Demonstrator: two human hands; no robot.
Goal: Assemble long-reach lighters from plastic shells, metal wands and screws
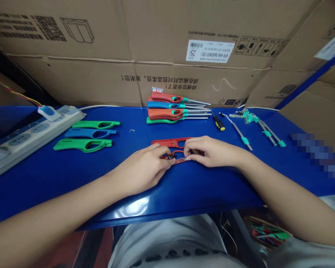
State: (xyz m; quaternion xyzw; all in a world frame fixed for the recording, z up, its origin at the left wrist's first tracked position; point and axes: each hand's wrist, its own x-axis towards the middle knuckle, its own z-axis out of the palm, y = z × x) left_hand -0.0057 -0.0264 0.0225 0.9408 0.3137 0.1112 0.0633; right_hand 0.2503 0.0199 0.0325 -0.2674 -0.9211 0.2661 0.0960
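An open red lighter shell half with small parts inside lies low over the blue table. My left hand has its fingers closed on the left end of this shell and covers much of it. At its right end my right hand pinches the shell near a thin wire or metal piece; something dark shows under the curled fingers, too hidden to name. Just behind, another red shell half lies flat, its right end partly behind my right hand.
Several assembled lighters are stacked at the back. Green and blue handles lie left, beside a power strip and tiny screws. On the right are a screwdriver and metal lighter tubes. A cardboard wall stands behind.
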